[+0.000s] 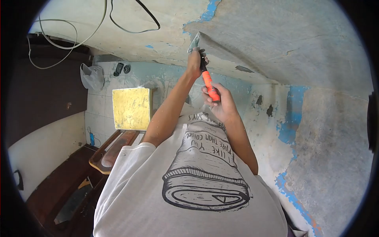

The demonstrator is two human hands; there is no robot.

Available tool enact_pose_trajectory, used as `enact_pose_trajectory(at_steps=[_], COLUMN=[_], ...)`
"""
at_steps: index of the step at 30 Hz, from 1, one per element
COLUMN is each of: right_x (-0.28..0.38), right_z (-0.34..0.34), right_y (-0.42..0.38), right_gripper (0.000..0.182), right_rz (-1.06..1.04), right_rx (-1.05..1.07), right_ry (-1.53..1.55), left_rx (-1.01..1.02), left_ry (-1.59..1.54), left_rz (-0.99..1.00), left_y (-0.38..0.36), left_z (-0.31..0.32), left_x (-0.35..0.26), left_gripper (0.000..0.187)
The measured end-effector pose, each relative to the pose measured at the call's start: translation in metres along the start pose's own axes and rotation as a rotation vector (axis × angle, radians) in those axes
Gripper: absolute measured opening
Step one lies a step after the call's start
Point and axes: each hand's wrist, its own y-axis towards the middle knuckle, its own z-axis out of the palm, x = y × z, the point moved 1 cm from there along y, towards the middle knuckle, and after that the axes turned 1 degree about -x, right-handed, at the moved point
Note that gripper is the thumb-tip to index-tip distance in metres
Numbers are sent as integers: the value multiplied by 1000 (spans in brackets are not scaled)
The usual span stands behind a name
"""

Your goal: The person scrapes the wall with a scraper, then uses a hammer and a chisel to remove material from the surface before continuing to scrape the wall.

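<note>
Standing with a plastic bag [92,78] and a yellow box [132,108] off to the left; clamping the left hand [195,62] around a scraper [207,79] just below its blade, pointing the tip at the patchy wall [252,35]; clasping its orange handle in the right hand's [223,102] curled fingers; facing blue paint [295,102] farther right.

On my screen I see a pale tiled floor [100,118]. On it there lie a whitish plastic bag [92,78], two small dark objects [118,69] near it and, further away, one small blue object [92,139].
</note>
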Motion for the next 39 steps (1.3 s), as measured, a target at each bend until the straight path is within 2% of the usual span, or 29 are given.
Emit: enact_pose_trajectory(at_steps=[2,4,6,8,11,13,15,17,18,22,25,32,34,39], right_x=[-4,-5,-3,4,15,18,17,12,9,8,10,2,4,5], right_z=[10,16,19,27,50,62,64,50,52,69,67,61,57,65], right_y=[0,2,7,14,23,30,41,66,61,35,47,55,73,43], right_gripper=[31,31,32,32,28,24,21,23,23,24,25,24,24,23], right_rz=[23,47,27,13,19,25,-25,8,-7,-30,-30,-56,-22,-57], right_rx=[-1,2,142,192,225,320,249,193,209,257,249,212,214,296], right_ry=[136,267,396,419,462,558,566,659,625,621,631,632,732,693], left_rx=[8,100,110,121,163,313,293,150,165,168,165,192,114,210], left_ry=[70,171,223,275,127,-39,-22,105,74,111,169,184,221,201], left_rz=[40,58,73,89,-7,-150,-174,-216,-225,-132,-202,-203,-239,-138], left_y=[-3,-8,-20,-24,-7,7,21,35,45,-5,12,25,38,13], left_z=[-4,-5,5,17,25,27,25,11,5,33,26,15,9,25], left_x=[-4,-10,-17,-26,-33,-38,-39,-32,-29,-46,-49,-43,-40,-45], left_gripper=[28,27,28,28,25,23,26,26,27,26,31,28,30,25])
